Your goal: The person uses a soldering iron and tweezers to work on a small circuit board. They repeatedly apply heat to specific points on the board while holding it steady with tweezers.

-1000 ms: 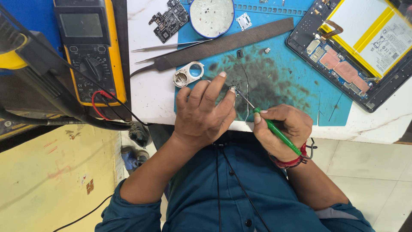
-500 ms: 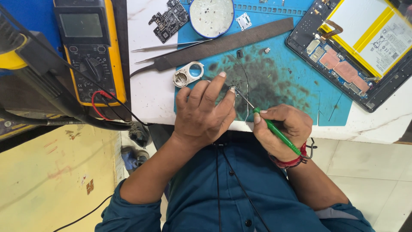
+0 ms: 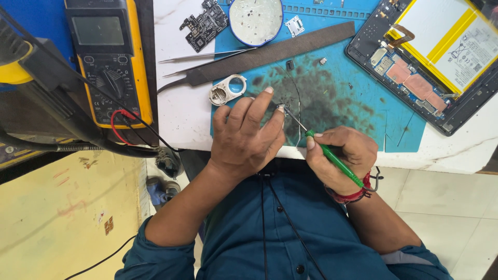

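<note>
I see a yellow multimeter [image 3: 111, 62] at the left, with a bare circuit board [image 3: 204, 24] and tweezers [image 3: 207, 57] beside it. An opened tablet [image 3: 430, 57] lies at the right, and a long flat file [image 3: 270, 53] crosses the blue mat [image 3: 363, 119].

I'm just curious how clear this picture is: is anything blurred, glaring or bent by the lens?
Head view: even, soft light, only faint shadows beneath the left hand and right hand; sharp throughout; mild sheen on the yellow multimeter's grey screen; straight edges bow slightly near the corners, a wide lens.

Right hand [image 3: 342, 155] grips green screwdriver [image 3: 334, 158]; tip meets small metal part [image 3: 281, 109] pinched at left hand [image 3: 246, 137] fingertips.
</note>
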